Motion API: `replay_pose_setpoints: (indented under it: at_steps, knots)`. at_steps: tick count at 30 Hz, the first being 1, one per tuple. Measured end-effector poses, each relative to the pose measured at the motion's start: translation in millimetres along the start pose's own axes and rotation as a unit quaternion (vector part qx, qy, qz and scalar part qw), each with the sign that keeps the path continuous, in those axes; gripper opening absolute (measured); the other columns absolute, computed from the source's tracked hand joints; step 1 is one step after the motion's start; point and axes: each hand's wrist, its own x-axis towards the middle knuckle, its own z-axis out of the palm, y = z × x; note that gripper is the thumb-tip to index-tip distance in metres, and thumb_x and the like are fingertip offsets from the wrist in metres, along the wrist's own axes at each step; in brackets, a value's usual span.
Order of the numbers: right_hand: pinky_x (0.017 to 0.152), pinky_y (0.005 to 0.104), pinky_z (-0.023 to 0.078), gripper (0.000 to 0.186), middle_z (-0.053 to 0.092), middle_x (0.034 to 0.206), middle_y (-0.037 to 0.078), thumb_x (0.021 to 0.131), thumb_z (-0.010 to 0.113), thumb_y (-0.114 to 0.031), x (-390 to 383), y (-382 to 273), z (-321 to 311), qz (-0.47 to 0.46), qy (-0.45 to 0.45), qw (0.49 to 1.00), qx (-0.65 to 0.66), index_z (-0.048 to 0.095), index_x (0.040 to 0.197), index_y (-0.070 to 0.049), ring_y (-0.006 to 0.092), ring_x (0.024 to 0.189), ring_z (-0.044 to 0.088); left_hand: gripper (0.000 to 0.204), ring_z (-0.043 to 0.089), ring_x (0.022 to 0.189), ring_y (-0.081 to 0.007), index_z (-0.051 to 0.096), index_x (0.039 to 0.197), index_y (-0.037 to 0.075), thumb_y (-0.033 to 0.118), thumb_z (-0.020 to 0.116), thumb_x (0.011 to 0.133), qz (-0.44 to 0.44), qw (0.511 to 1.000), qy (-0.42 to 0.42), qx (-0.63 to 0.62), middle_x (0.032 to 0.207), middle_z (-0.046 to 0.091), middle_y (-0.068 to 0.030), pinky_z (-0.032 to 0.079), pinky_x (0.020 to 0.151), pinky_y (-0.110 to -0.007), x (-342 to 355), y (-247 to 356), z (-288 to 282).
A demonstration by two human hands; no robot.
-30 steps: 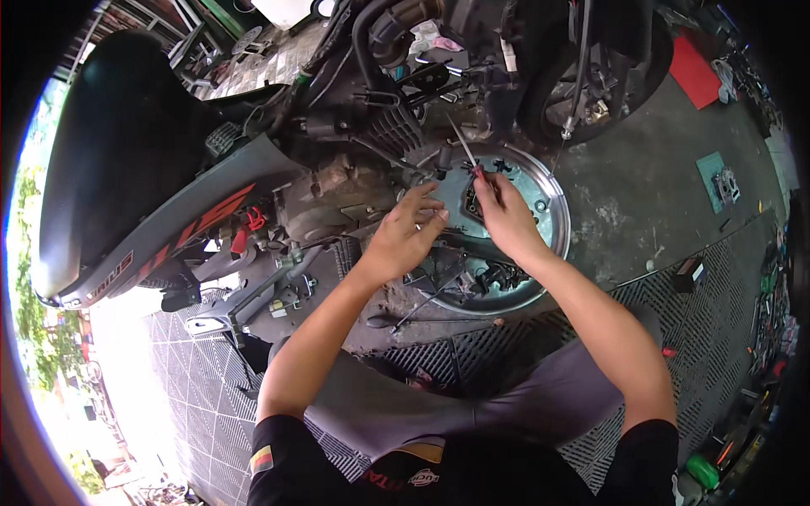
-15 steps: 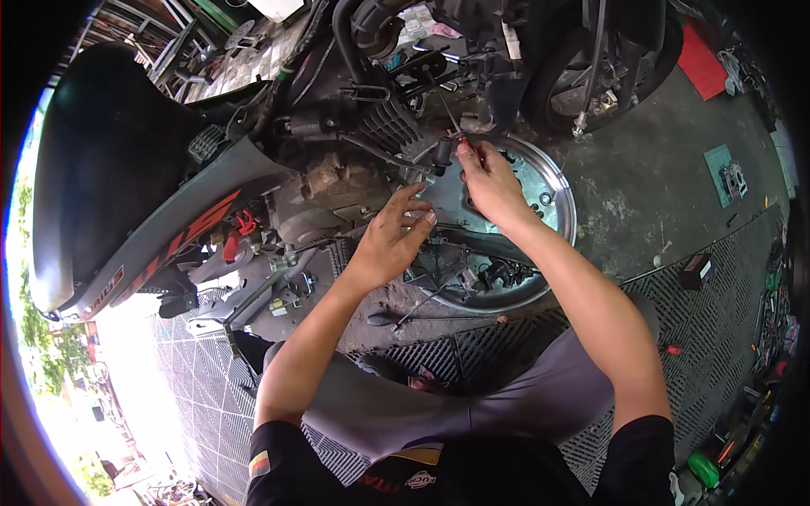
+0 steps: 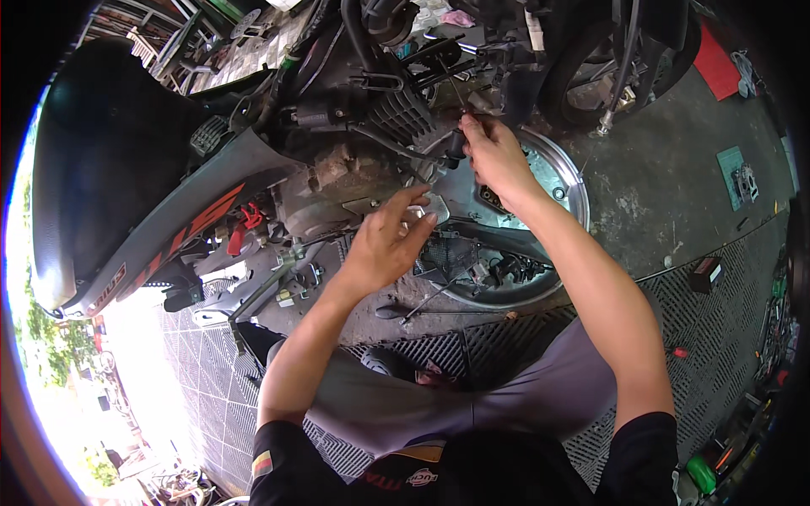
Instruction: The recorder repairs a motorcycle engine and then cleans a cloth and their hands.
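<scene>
A partly stripped motorcycle (image 3: 325, 173) stands in front of me, its dark seat at the left. My right hand (image 3: 498, 160) is closed round the handle of a screwdriver (image 3: 456, 91). Its thin shaft points up and away, and the tip meets a dark part under the frame; I cannot make out a screw there. Most of the handle is hidden in my fingers. Lower and to the left, my left hand (image 3: 384, 244) hangs with fingers apart and nothing visible in it. Beneath the hands lies a silver wheel rim (image 3: 579, 181), with small loose parts in it.
A front wheel (image 3: 574, 93) stands at the far right of the bike. Beyond it lies a red sheet (image 3: 717, 59). A green mat with a metal part (image 3: 742, 181) and a small black box (image 3: 705, 274) are on the floor at right. A long black-handled tool (image 3: 396, 312) lies before my legs.
My right hand, still round the screwdriver, has shifted slightly up and to the right in view. The bike and wheels have also shifted a little rightward. My left hand stays nearly in place.
</scene>
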Motion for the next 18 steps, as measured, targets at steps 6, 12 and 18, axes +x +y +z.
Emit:
replay_pose_setpoints:
  at_steps: [6,12,18]
  knots:
    - [0.045,0.0218,0.026,0.028,0.045,0.072,-0.002,0.094,0.054,-0.035,-0.9,-24.8,-1.7,0.087,-0.02,0.991,0.104,0.054,0.096,-0.007,0.0042,0.054,0.034,0.024,0.063,0.083,-0.0324,0.063,0.103,0.001,0.016,0.062,0.084,-0.027,0.941,0.162,0.295,0.095,0.065,-0.0155,0.049,0.074,-0.039,-56.4,29.1,-57.7]
    - [0.046,0.0213,0.024,0.021,0.042,0.065,-0.005,0.093,0.054,-0.029,9.2,-25.8,4.4,0.137,-0.034,0.959,0.247,0.054,0.088,-0.009,0.0045,0.052,0.032,0.028,0.056,0.093,-0.0324,0.058,0.104,0.001,0.013,0.06,0.079,-0.137,0.784,0.221,0.564,0.098,0.057,-0.0141,0.041,0.082,-0.044,-114.1,-11.2,-98.0]
    - [0.046,0.0212,0.024,0.019,0.041,0.064,-0.006,0.093,0.052,-0.028,13.2,-22.5,6.5,0.154,-0.04,0.94,0.302,0.053,0.085,-0.011,0.0047,0.051,0.031,0.031,0.056,0.092,-0.0342,0.053,0.104,0.003,0.015,0.063,0.078,-0.221,0.771,0.163,0.575,0.096,0.053,-0.0145,0.044,0.076,-0.047,-126.8,1.6,-102.2]
